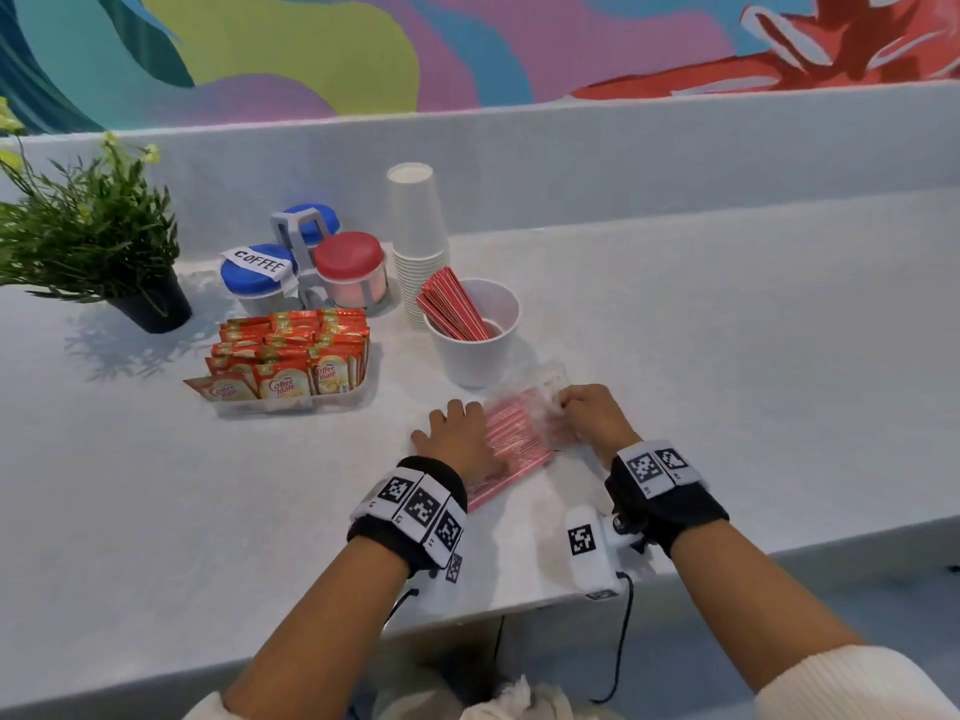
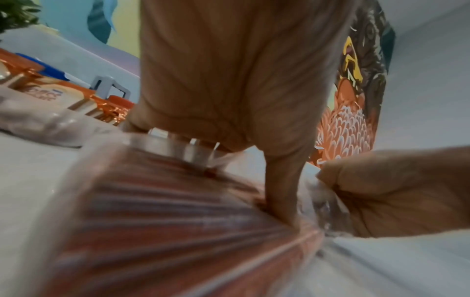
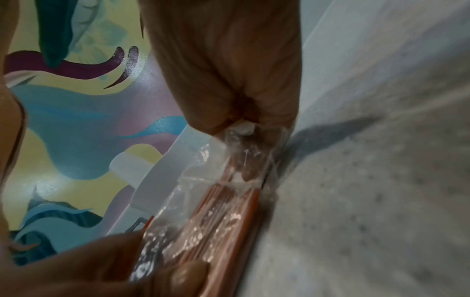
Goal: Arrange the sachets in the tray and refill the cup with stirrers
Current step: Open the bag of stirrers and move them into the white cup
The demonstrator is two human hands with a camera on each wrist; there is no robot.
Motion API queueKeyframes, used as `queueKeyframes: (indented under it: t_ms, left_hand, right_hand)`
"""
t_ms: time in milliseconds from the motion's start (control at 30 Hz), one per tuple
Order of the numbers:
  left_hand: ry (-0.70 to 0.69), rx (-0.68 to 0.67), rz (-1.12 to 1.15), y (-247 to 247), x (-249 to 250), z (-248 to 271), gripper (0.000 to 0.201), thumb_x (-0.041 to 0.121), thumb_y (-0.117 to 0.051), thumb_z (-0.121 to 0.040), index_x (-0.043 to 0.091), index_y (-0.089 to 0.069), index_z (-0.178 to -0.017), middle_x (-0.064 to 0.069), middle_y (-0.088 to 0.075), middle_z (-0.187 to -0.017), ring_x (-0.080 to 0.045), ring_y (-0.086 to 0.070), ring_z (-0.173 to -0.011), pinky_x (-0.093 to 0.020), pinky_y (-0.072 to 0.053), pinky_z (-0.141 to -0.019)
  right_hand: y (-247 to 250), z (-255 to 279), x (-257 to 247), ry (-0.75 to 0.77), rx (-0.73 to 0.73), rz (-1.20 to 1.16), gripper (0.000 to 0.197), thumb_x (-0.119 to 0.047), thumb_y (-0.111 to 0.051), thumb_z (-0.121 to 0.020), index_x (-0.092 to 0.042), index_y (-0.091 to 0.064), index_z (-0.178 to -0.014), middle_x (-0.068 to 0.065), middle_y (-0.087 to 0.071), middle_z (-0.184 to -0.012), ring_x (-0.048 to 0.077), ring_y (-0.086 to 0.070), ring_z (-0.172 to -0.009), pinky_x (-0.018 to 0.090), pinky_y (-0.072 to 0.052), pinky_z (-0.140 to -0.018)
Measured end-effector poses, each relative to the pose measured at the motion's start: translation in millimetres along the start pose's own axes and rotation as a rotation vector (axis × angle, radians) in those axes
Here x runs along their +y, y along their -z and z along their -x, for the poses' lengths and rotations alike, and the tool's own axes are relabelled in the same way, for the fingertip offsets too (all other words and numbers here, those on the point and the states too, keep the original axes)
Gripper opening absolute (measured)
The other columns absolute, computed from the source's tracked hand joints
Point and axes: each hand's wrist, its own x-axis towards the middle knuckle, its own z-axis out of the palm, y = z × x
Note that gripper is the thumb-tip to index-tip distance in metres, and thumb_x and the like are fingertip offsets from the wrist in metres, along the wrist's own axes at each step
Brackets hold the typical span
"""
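Observation:
A clear plastic bag of red stirrers [image 1: 511, 433] lies on the white counter in front of me. My left hand [image 1: 457, 439] holds its near-left part, with the thumb pressing on top [image 2: 279, 191]. At the bag's far end, my right hand [image 1: 587, 413] pinches the loose plastic [image 3: 229, 144]. Just behind the bag stands a white paper cup [image 1: 475, 356] with a bundle of red stirrers [image 1: 452, 304] leaning in it. To the left, a clear tray [image 1: 291, 405] is packed with rows of orange creamer sachets [image 1: 291, 356].
A tall stack of paper cups [image 1: 415, 241] stands behind the stirrer cup. A rack of canisters with blue and red lids [image 1: 306, 262] sits behind the tray, and a potted plant [image 1: 93, 241] at far left. The counter's front edge runs just under my wrists.

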Motion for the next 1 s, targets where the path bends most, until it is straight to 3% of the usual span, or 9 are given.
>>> queueKeyframes:
  t_ms: [67, 167, 267, 367, 500, 633, 767, 900, 1000]
  left_hand:
    - [-0.004, 0.003, -0.008, 0.2, -1.0, -0.6, 0.064, 0.04, -0.064, -0.083, 0.012, -0.033, -0.132, -0.008, -0.035, -0.135, -0.03, -0.031, -0.129, -0.049, -0.03, -0.102]
    - [-0.037, -0.001, -0.023, 5.4, -3.6, -1.9, 0.053, 0.031, -0.061, -0.087, 0.01, -0.037, -0.129, -0.008, -0.037, -0.134, -0.029, -0.032, -0.128, -0.049, -0.031, -0.102]
    - [-0.073, -0.001, -0.008, 5.3, -8.8, -0.4, 0.049, 0.03, -0.058, -0.089, 0.009, -0.036, -0.128, -0.01, -0.036, -0.134, -0.029, -0.032, -0.128, -0.047, -0.033, -0.101]
    - [-0.099, 0.01, -0.03, 3.3, -12.7, 1.9, 0.045, 0.028, -0.056, -0.091, 0.009, -0.036, -0.126, -0.01, -0.035, -0.134, -0.029, -0.032, -0.127, -0.046, -0.033, -0.101]
    - [-0.139, -0.004, -0.084, 5.5, -17.2, 4.4, 0.043, 0.026, -0.054, -0.091, 0.01, -0.034, -0.126, -0.01, -0.036, -0.133, -0.029, -0.032, -0.126, -0.045, -0.03, -0.102]
    - [-0.17, -0.035, -0.102, 8.3, -25.4, 6.3, 0.045, 0.026, -0.054, -0.091, 0.012, -0.033, -0.128, -0.009, -0.036, -0.133, -0.028, -0.032, -0.126, -0.045, -0.027, -0.104]
    - [-0.183, -0.028, -0.08, 7.9, -31.0, 8.3, 0.046, 0.027, -0.055, -0.091, 0.013, -0.034, -0.129, -0.009, -0.038, -0.132, -0.028, -0.033, -0.125, -0.044, -0.027, -0.105]
    - [-0.168, -0.014, -0.023, 6.8, -33.7, 8.6, 0.047, 0.032, -0.056, -0.09, 0.014, -0.035, -0.127, -0.009, -0.038, -0.13, -0.027, -0.034, -0.125, -0.043, -0.027, -0.104]
    - [-0.156, 0.01, -0.001, 5.4, -36.9, 10.2, 0.049, 0.041, -0.054, -0.089, 0.014, -0.037, -0.125, -0.009, -0.039, -0.128, -0.028, -0.035, -0.123, -0.043, -0.029, -0.102]
  right_hand:
    - [-0.3, 16.8, -10.4, 0.055, -0.043, -0.042, 0.032, 0.01, -0.043, -0.074, -0.014, -0.053, -0.055, 0.003, -0.054, -0.064, 0.023, -0.053, -0.074, 0.036, -0.045, -0.07]
    - [-2.8, 29.1, -17.4, 0.142, -0.108, -0.092, 0.009, 0.002, -0.053, -0.078, -0.006, -0.058, -0.079, 0.002, -0.058, -0.077, 0.023, -0.055, -0.082, 0.035, -0.045, -0.074]
    - [-3.6, 34.4, -16.7, 0.154, -0.107, -0.175, 0.048, -0.03, -0.066, -0.067, -0.011, -0.05, -0.108, 0.005, -0.058, -0.107, 0.021, -0.058, -0.1, 0.041, -0.053, -0.085]
    - [-4.2, 36.2, -14.4, 0.108, -0.058, -0.266, 0.057, -0.017, -0.07, -0.074, -0.014, -0.039, -0.122, 0.004, -0.049, -0.119, 0.021, -0.052, -0.111, 0.046, -0.051, -0.092]
    - [-5.9, 36.9, -14.6, 0.154, -0.08, -0.281, 0.023, -0.006, -0.059, -0.084, -0.012, -0.048, -0.104, 0.003, -0.055, -0.107, 0.016, -0.057, -0.097, 0.03, -0.053, -0.077]
    - [-7.3, 36.5, -9.2, 0.079, -0.051, -0.536, 0.023, -0.001, -0.052, -0.089, -0.011, -0.039, -0.106, 0.01, -0.058, -0.103, 0.021, -0.062, -0.083, 0.025, -0.051, -0.063]
    - [-9.0, 37.3, -9.3, 0.075, -0.017, -0.563, 0.031, -0.002, -0.055, -0.086, -0.012, -0.04, -0.112, 0.008, -0.058, -0.106, 0.021, -0.063, -0.082, 0.027, -0.05, -0.063]
    - [-18.6, 36.7, -12.3, 0.242, -0.032, -0.271, 0.009, -0.009, -0.057, -0.086, -0.007, -0.058, -0.095, 0.008, -0.06, -0.094, 0.02, -0.059, -0.082, 0.033, -0.047, -0.072]
    - [-26.7, 35.7, -16.1, 0.331, -0.139, -0.095, 0.019, -0.006, -0.051, -0.087, -0.006, -0.067, -0.098, 0.001, -0.061, -0.097, 0.015, -0.059, -0.085, 0.028, -0.05, -0.079]
